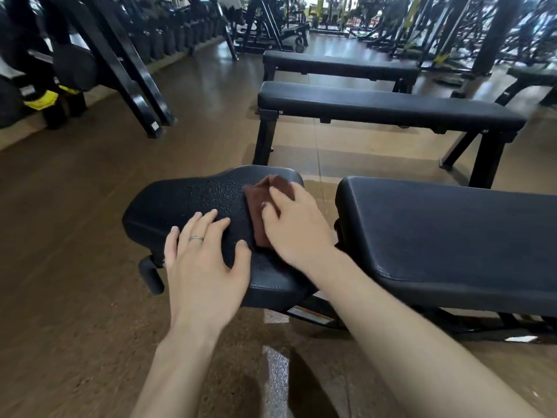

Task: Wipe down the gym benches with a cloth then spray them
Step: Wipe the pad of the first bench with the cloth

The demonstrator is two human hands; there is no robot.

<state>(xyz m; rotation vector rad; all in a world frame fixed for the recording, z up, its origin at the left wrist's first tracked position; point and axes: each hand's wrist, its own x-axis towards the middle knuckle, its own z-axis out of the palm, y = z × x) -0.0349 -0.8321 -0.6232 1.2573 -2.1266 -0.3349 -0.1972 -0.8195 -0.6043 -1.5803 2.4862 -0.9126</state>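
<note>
A black adjustable gym bench stands in front of me, made of a seat pad (187, 200) speckled with droplets and a long back pad (452, 236) to its right. A folded brown cloth (259, 203) lies on the seat pad's right half. My right hand (295, 224) presses flat on the cloth with straight fingers. My left hand (205, 260), wearing a ring, rests flat on the seat pad's near edge with fingers spread. No spray bottle is in view.
Two flat black benches (388, 108) (337, 66) stand parallel behind. A dumbbell rack (90, 55) with slanted black posts runs along the left. Machines fill the back. Brown rubber floor (75, 236) lies open to the left and near me.
</note>
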